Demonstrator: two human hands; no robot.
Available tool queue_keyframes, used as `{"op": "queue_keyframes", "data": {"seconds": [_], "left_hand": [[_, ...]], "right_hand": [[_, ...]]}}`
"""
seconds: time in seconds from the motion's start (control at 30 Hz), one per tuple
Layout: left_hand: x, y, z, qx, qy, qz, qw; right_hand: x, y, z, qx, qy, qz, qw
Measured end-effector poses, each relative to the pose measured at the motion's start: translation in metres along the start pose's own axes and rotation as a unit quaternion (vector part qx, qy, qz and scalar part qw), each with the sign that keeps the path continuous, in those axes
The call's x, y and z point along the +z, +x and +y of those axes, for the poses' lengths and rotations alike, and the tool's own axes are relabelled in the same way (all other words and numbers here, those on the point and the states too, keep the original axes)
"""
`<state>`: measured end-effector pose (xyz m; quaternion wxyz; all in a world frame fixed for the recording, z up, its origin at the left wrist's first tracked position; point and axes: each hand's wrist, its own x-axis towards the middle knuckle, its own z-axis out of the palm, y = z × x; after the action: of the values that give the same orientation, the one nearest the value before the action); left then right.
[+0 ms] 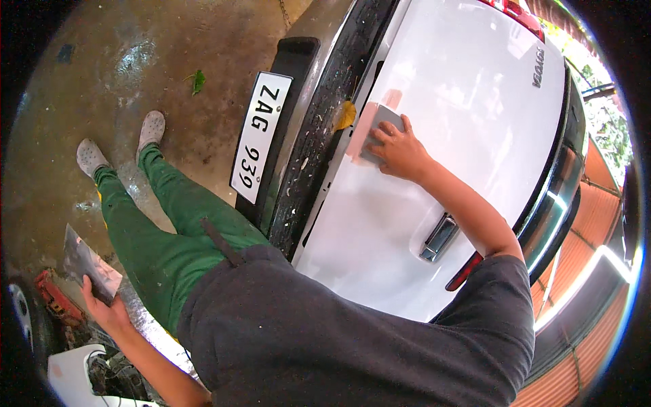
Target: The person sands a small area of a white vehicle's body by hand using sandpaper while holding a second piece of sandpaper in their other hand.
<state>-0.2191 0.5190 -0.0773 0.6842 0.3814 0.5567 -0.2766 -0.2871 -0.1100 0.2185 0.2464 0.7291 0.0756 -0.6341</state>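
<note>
My right hand (pixel 405 154) presses a grey sheet of sandpaper (pixel 388 118) against the white tailgate (pixel 468 102) of a vehicle. Its fingers are bent over the sheet. Around the sheet's lower edge shows a pinkish, smeared patch (pixel 357 139) on the paint. Down at my left side, away from the vehicle, my left hand (pixel 108 313) grips a thin, dark grey sheet (pixel 95 268) by one edge. That sheet has a shiny face and a pale corner; its exact kind is not clear.
A yellow leaf (pixel 346 115) lies on the black bumper step (pixel 308 146), by the licence plate (pixel 261 139). A chrome handle (pixel 439 239) sits on the tailgate. Wet brown floor (pixel 102 41) spreads at the left. A red tool-like object (pixel 60 298) and vehicle parts lie near my left hand.
</note>
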Motion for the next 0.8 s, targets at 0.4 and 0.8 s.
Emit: {"op": "queue_keyframes", "data": {"seconds": [0.4,0.8], "left_hand": [[-0.008,0.004,-0.002,0.005,0.025,-0.010,1.000],[0.004,0.000,-0.007,-0.005,0.002,-0.019,1.000]], "right_hand": [[0.005,0.007,0.005,-0.006,0.008,-0.003,1.000],[-0.034,-0.013,0.013,0.023,0.004,-0.128,0.991]]}}
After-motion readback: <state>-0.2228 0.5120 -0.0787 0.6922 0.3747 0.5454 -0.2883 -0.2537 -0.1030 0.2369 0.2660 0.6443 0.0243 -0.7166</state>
